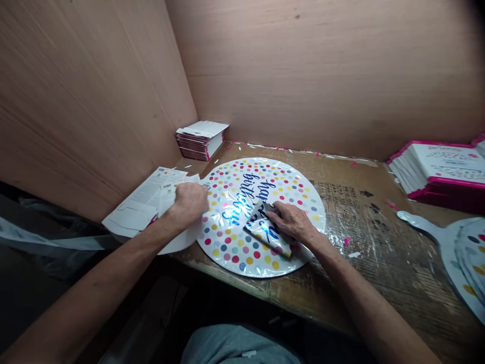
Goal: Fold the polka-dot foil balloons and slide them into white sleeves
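Observation:
A round foil balloon (242, 253) with coloured dots and blue "happy birthday" lettering lies flat on the brown table (379, 253). On top of it rests a folded balloon packet (265, 230), and my right hand (293, 222) presses down on it with curled fingers. My left hand (189, 202) is closed on a white printed card (166, 194) at the balloon's left edge, above a spread of similar cards (132, 215).
A stack of white and pink cards (200, 139) sits in the far corner. Another pink-edged stack (443, 169) stands at the right. More flat dotted balloons (466, 258) lie at the right edge. Wooden walls close off the left and back.

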The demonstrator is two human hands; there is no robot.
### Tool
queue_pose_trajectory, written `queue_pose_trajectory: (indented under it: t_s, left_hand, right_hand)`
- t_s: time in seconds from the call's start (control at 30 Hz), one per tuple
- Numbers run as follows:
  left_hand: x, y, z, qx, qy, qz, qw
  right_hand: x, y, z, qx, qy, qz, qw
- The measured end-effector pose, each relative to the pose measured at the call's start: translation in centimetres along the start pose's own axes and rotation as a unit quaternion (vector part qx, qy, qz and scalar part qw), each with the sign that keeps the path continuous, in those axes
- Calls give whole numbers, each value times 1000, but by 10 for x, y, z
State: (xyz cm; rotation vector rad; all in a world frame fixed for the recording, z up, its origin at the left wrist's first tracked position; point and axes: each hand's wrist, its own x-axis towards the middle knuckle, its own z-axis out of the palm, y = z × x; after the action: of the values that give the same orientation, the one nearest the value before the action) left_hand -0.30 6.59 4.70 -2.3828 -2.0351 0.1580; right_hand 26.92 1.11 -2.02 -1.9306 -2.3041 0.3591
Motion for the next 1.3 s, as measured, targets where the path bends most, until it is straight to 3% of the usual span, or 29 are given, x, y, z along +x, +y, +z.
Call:
queue_pose_trajectory:
  t_s: [0.07, 0.13, 0.2, 0.37, 0.47, 0.6, 0.73, 0.8, 0.93, 1.03, 1.13, 1.2, 1.3]
  left_hand:
    - [-1, 27, 3, 16, -9, 1, 1000]
    - [-11, 37, 7, 28, -15, 6, 999]
    - [-27, 32, 15, 23, -12, 36, 999]
    - [-64, 2, 47, -14, -7, 221, 975]
    - [-70, 2, 62, 17, 25, 254, 967]
    - [-66, 9, 67, 59, 37, 277, 958]
    - [-63, 12, 61, 37, 14, 274, 961]
    - [-62, 14, 56, 28, 30, 287, 957]
    - [-66, 19, 47, 8, 69, 325, 943]
    - [-75, 26, 50, -107, 166, 241, 950]
    - [-81, 35, 65, -305, 261, 58, 914]
    - [-79, 42, 78, -470, 219, -25, 855]
    - [-73, 51, 89, -667, 132, -79, 729]
  right_hand:
    - [-7, 10, 3, 8, 12, -1, 1000]
    - [-15, 14, 2, 10, 19, 5, 1000]
    - [-23, 9, -3, 26, 21, 0, 999]
    - [-33, -38, -8, 108, -30, -76, 991]
    - [-31, -68, 2, 70, -73, -90, 991]
    - [-30, -85, 14, 16, -77, -57, 995]
    - [-29, -87, 16, 30, 7, 24, 999]
    - [-26, -88, 16, 22, 36, 68, 997]
    - [-17, -85, 18, 30, 29, 106, 993]
    - [-10, -79, 18, 88, 77, 138, 984]
    - [-4, -73, 15, 191, 113, 141, 965]
    - [-4, -71, 12, 254, 121, 105, 954]
    - [-21, -70, 13, 258, 186, -15, 948]
